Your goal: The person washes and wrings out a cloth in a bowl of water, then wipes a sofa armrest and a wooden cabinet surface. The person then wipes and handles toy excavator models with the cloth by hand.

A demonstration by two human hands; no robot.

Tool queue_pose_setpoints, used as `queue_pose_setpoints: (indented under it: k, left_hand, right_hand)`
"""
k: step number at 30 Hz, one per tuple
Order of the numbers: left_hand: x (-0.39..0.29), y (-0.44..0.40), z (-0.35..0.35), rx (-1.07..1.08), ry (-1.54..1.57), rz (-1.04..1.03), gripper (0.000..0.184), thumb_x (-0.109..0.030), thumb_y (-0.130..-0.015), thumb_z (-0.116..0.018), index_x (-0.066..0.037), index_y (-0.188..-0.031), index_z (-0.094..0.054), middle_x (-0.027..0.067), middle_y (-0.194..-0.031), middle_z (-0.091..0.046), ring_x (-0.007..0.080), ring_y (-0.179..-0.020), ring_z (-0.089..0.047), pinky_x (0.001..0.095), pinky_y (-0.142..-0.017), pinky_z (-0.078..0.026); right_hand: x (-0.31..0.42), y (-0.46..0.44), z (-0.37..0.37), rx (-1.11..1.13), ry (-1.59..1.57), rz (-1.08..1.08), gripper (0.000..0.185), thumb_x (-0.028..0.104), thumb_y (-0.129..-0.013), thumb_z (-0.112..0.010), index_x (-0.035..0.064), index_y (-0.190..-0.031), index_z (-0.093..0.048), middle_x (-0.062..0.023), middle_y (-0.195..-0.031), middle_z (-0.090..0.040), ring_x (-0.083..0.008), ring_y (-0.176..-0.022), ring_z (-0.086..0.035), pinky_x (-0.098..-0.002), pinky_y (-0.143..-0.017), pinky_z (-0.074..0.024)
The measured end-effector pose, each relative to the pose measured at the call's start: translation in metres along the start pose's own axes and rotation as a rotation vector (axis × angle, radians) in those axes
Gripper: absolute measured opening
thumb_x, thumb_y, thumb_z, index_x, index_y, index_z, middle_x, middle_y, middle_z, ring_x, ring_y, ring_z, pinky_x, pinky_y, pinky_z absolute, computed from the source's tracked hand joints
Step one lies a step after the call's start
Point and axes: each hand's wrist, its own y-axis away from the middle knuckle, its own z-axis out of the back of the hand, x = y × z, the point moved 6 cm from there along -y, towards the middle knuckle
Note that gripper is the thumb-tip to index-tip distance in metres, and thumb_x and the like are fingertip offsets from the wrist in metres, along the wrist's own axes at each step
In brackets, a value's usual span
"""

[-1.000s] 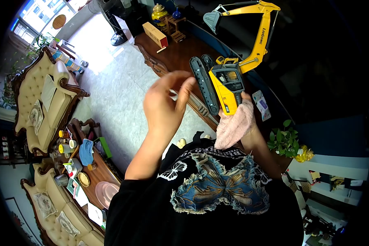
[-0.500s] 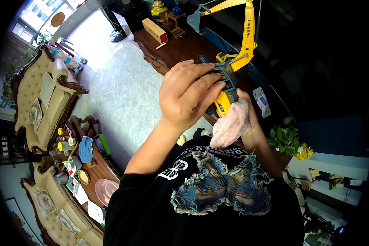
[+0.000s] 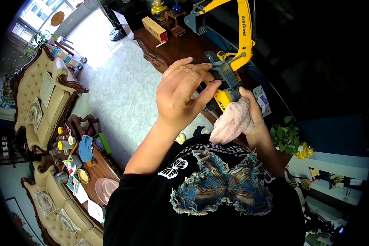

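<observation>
A yellow toy excavator (image 3: 245, 30) with a dark grey cab and bucket is held up in front of me, its boom reaching up and its bucket hanging to the left. My left hand (image 3: 184, 88) has its fingertips and thumb on the side of the cab (image 3: 224, 74), fingers bent. On the other side, my right hand (image 3: 252, 112) grips the lower body of the excavator and a pink cloth (image 3: 231, 123) together. The cloth bunches beneath the yellow rear panel. Part of the right hand's fingers is hidden behind the cloth and toy.
Beyond the toy stands a dark wooden table (image 3: 184, 47) with a long box (image 3: 154, 30) on it. A leafy plant (image 3: 285, 137) is at the right. Left are a tufted sofa (image 3: 43, 98) and a coffee table (image 3: 100, 168) with cups, papers and a pink basin (image 3: 106, 189).
My left hand has drawn back slightly to the left along the cab, uncovering more of it. The excavator has tilted a little, its boom shifting left. My right hand keeps its hold.
</observation>
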Motion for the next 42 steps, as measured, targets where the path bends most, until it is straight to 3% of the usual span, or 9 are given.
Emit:
queue_pose_setpoints:
  k: [10,15,21,28,34,37,39,40,42]
  left_hand:
    - [-0.004,0.002,0.0,-0.033,-0.006,0.017,0.028,-0.004,-0.069,-0.089,-0.001,-0.085,-0.067,0.0113,-0.09,-0.074,0.0253,-0.093,-0.074,0.0433,-0.094,-0.055]
    - [-0.011,-0.001,0.001,0.012,-0.042,-0.005,0.029,-0.003,-0.069,-0.088,-0.002,-0.086,-0.065,0.0107,-0.09,-0.073,0.026,-0.094,-0.074,0.0386,-0.087,-0.056]
    - [-0.003,0.007,-0.005,-0.004,-0.015,0.167,0.032,-0.002,-0.069,-0.087,-0.003,-0.087,-0.061,0.0078,-0.087,-0.069,0.0237,-0.095,-0.074,0.0296,-0.078,-0.057]
    - [-0.003,0.013,-0.01,-0.027,-0.08,0.211,0.027,0.001,-0.072,-0.082,-0.003,-0.088,-0.06,0.007,-0.089,-0.07,0.0203,-0.089,-0.074,0.0283,-0.076,-0.057]
    - [0.001,0.012,-0.002,-0.004,0.032,0.202,0.031,0.001,-0.074,-0.082,-0.001,-0.1,-0.064,0.009,-0.096,-0.071,0.0191,-0.087,-0.071,0.0272,-0.076,-0.056]
    - [0.007,0.015,-0.002,0.009,0.283,0.285,0.038,-0.005,-0.072,-0.087,-0.001,-0.105,-0.066,0.0102,-0.101,-0.072,0.0232,-0.094,-0.069,0.0326,-0.083,-0.054]
    - [0.0,0.012,0.0,0.086,0.068,0.08,0.045,-0.016,-0.069,-0.091,-0.002,-0.105,-0.067,0.0101,-0.104,-0.071,0.0284,-0.101,-0.067,0.0385,-0.089,-0.05]
    - [0.001,0.013,0.0,0.057,0.04,0.086,0.047,-0.025,-0.065,-0.092,-0.003,-0.1,-0.069,0.0089,-0.103,-0.071,0.0306,-0.103,-0.064,0.0406,-0.092,-0.048]
    - [-0.003,0.012,0.001,0.073,0.029,0.086,0.045,-0.026,-0.065,-0.092,-0.005,-0.098,-0.071,0.0085,-0.102,-0.071,0.0298,-0.103,-0.064,0.0397,-0.091,-0.048]
  right_hand:
    - [0.004,0.004,-0.004,0.037,0.03,0.022,0.048,0.032,-0.096,-0.063,0.0004,-0.131,-0.055,-0.0119,-0.114,-0.069,-0.0199,-0.096,-0.069,-0.0356,-0.086,-0.0582]
    - [0.011,0.002,0.004,0.023,0.142,0.145,0.047,0.028,-0.098,-0.06,-0.0005,-0.134,-0.053,-0.0126,-0.12,-0.067,-0.0199,-0.104,-0.068,-0.0359,-0.092,-0.0559]
    - [0.014,0.005,-0.002,0.072,0.123,0.136,0.046,0.026,-0.098,-0.059,-0.0009,-0.135,-0.052,-0.0125,-0.122,-0.066,-0.0197,-0.106,-0.067,-0.0354,-0.092,-0.0556]
    - [0.006,0.005,0.008,0.13,0.018,0.037,0.047,0.027,-0.097,-0.061,-0.0013,-0.134,-0.053,-0.0129,-0.12,-0.066,-0.0201,-0.104,-0.067,-0.0348,-0.091,-0.0556]
    - [-0.005,0.008,0.015,-0.022,0.047,-0.014,0.057,0.033,-0.092,-0.066,-0.0032,-0.134,-0.052,-0.0148,-0.118,-0.067,-0.0217,-0.106,-0.067,-0.0357,-0.093,-0.0552]
    - [0.0,0.009,0.015,0.096,-0.001,-0.017,0.06,0.033,-0.091,-0.066,-0.0045,-0.135,-0.051,-0.0173,-0.121,-0.066,-0.0244,-0.107,-0.068,-0.0374,-0.094,-0.0559]
    - [0.002,-0.005,0.048,0.156,0.004,-0.035,0.064,0.035,-0.089,-0.067,-0.0058,-0.136,-0.05,-0.0198,-0.122,-0.066,-0.0271,-0.106,-0.069,-0.0396,-0.094,-0.057]
    - [0.003,-0.007,0.049,0.24,0.015,-0.039,0.066,0.037,-0.088,-0.067,-0.0058,-0.135,-0.05,-0.0202,-0.121,-0.066,-0.0275,-0.105,-0.069,-0.04,-0.093,-0.0575]
    - [0.008,-0.006,0.049,0.293,0.076,-0.026,0.069,0.039,-0.085,-0.069,-0.0054,-0.135,-0.05,-0.0201,-0.12,-0.066,-0.0277,-0.104,-0.07,-0.04,-0.092,-0.0578]
